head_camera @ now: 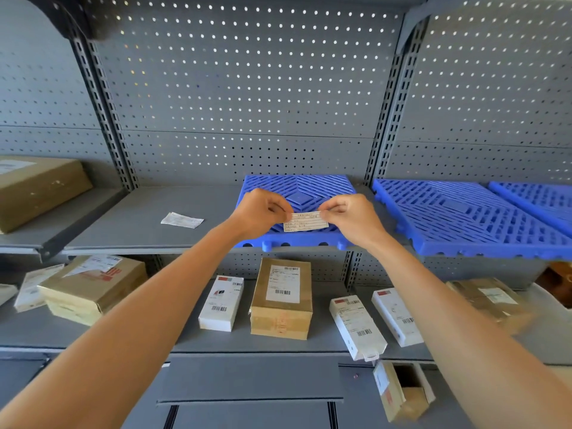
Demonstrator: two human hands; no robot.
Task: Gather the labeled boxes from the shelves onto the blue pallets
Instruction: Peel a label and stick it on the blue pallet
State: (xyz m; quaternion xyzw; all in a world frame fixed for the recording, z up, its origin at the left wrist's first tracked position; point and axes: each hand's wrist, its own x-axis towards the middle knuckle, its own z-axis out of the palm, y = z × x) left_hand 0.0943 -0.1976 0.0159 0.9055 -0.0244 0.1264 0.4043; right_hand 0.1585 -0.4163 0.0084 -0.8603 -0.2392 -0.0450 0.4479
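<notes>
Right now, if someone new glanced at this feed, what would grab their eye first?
Both hands, left hand and right hand, pinch a small paper label between them at centre frame, over the nearest blue pallet on the upper shelf. That pallet and the one to its right carry no boxes, while labeled boxes, like the brown box, sit on the shelf below.

Bright, even light falls from above and in front; small points of light shine through the grey perforated metal back panel (241,88). Shadows are soft. Wide-angle distortion bends the slotted grey steel uprights (102,113). Frame edges look slightly blurred, possibly from motion.
</notes>
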